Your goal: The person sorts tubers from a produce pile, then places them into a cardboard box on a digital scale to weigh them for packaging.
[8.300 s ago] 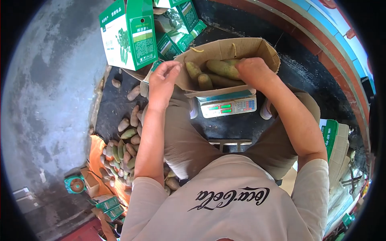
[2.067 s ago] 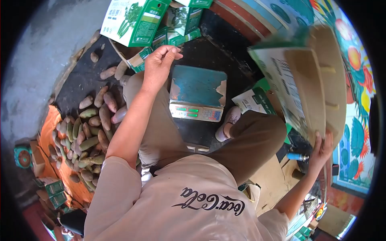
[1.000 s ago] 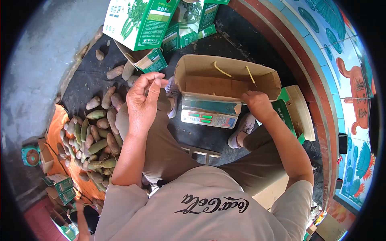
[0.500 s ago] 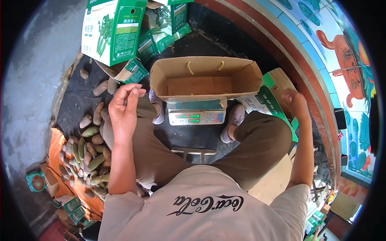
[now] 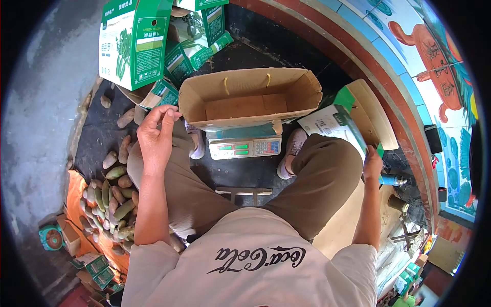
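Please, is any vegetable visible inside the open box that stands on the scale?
No: the open box shows only bare brown cardboard across its visible bottom.

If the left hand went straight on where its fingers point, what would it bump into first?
Likely the left end of the open cardboard box; the left hand points toward it, though how deep each lies is hard to tell.

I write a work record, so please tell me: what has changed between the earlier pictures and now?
The filled box left the scale; an open box came there from the right. The right hand released it, then moved right to the green-and-white box. The left hand stays raised, and the vegetable pile stays at the left.
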